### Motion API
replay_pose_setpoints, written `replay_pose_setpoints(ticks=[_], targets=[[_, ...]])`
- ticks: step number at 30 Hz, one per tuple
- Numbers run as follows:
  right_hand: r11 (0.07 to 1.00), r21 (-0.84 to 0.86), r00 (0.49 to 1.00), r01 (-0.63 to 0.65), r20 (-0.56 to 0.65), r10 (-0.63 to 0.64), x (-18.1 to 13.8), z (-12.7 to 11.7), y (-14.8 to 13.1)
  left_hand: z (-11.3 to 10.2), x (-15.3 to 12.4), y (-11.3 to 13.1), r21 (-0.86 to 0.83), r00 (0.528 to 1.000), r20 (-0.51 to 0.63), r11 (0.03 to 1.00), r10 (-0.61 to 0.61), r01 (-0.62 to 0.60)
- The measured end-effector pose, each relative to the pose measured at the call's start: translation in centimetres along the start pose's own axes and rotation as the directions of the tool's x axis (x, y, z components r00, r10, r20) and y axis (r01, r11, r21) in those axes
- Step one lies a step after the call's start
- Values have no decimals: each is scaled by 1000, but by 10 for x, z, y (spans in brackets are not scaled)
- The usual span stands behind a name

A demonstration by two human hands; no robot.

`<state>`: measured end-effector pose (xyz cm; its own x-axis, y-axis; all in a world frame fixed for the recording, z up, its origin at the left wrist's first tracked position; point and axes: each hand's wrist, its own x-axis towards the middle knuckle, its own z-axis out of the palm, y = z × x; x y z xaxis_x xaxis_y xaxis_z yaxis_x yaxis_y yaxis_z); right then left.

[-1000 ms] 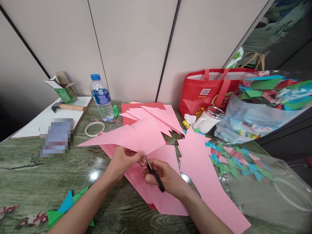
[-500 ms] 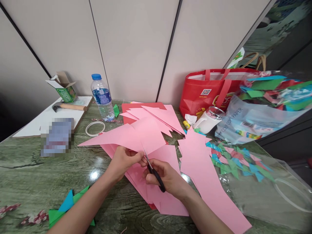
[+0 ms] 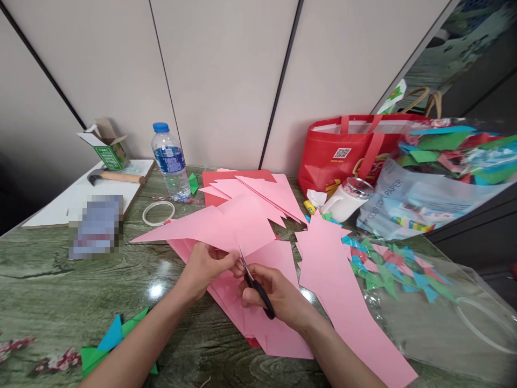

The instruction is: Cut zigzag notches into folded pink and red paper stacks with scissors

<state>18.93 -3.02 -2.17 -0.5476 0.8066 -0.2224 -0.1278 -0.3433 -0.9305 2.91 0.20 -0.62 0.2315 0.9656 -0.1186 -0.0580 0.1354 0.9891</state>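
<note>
Over the green table (image 3: 48, 302), scissors (image 3: 252, 281) meet pink paper (image 3: 226, 226).

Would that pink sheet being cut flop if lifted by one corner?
Probably only a little: the pink sheet, pinched by the left hand, holds its long point out over the table without drooping. It looks thin, so likely very light and easily creased. Scissors in the right hand bite its edge; it may tear from there.
</note>
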Motion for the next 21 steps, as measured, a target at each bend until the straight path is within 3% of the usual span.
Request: replay_pose_setpoints(ticks=[21], targets=[[998,-38,997,-47,-62,44,3,-1,9,1,-1,1,-35,1000,1,999,7,-7]])
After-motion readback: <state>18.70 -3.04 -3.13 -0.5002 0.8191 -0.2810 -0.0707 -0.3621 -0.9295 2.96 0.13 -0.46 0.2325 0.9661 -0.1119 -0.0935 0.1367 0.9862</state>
